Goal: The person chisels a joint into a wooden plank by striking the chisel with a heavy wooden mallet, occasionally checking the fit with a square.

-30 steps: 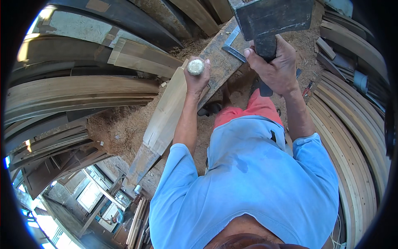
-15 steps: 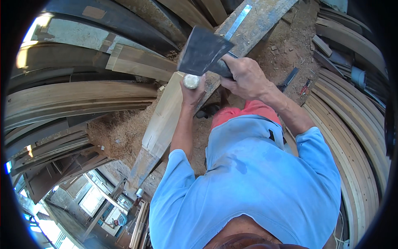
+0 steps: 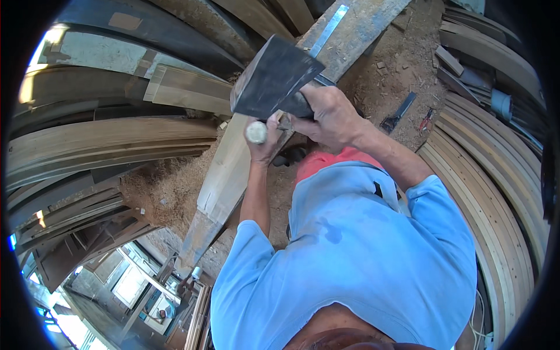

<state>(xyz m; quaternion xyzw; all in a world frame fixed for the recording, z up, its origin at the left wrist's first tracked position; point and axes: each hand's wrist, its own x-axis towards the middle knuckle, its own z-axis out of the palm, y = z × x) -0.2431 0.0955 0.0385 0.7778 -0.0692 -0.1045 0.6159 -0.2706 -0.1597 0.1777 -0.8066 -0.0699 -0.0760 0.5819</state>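
My right hand (image 3: pixel 331 116) is closed around the handle of a hatchet (image 3: pixel 275 79), close under its wide dark head. The hatchet head hangs over my left hand (image 3: pixel 263 149), which is wrapped round an upright chisel-like tool (image 3: pixel 256 132). Only that tool's round, pale butt shows; its lower end is hidden beneath my hand. Fingers of both hands come close together, with a small brownish piece showing between them that I cannot make out. Below my left hand lies a pale wooden board (image 3: pixel 227 169), set lengthwise on a worn plank (image 3: pixel 367 29).
A metal ruler (image 3: pixel 329 30) lies on the plank's far part. Wood shavings (image 3: pixel 169 192) cover the floor. A dark tool (image 3: pixel 399 112) and red-handled pliers (image 3: pixel 427 118) lie at right. Stacked boards (image 3: pixel 116 135) stand left, more boards (image 3: pixel 466 151) right. Another person (image 3: pixel 166 312) is far off, lower left.
Both hands have shifted a little left and nearer my body. The hatchet head has come left with them and looks larger. The view has also slid slightly.
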